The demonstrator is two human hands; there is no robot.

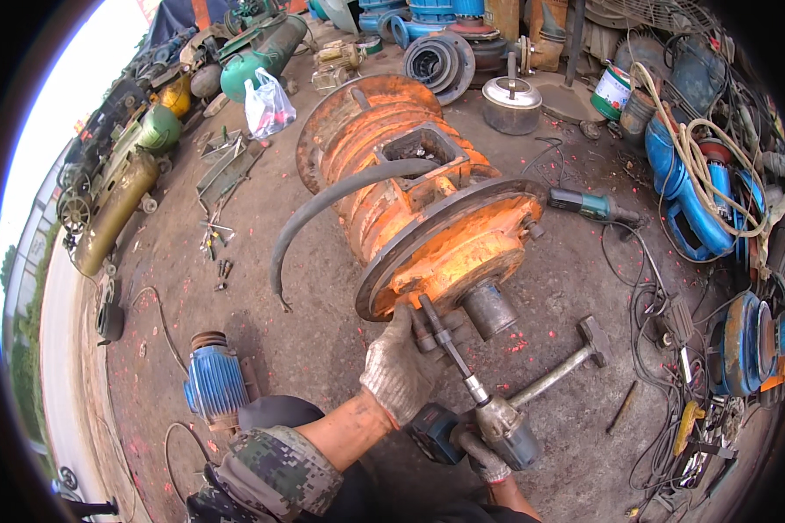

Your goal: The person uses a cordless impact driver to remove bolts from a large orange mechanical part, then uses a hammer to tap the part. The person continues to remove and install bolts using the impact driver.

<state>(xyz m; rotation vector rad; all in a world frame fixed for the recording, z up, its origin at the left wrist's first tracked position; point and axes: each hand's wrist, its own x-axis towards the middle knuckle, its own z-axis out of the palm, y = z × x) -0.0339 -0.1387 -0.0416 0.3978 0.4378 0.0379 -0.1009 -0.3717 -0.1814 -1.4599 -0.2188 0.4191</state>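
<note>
Before me lies a large orange ribbed motor housing [349,187] with a round flange [462,253] and a bare shaft end [490,309]. My left hand [399,370], in a pale knit glove, is closed beside the flange's lower rim on a short dark metal cylinder [422,331]; whether it is a bolt or a socket I cannot tell. A cordless impact wrench [506,427] is gripped by my gloved right hand [487,458]. Its long extension bar [449,344] points up toward the flange, passing next to my left fingers. A thick grey cable [323,205] arches out of the housing's square opening.
A hammer [554,375] lies right of the wrench, near an angle grinder [595,206] and tangled cords [650,349]. A blue motor [214,379] sits at left. Loose bolts [223,275] and a metal box [227,170] are on the floor. Blue pumps [693,187] line the right.
</note>
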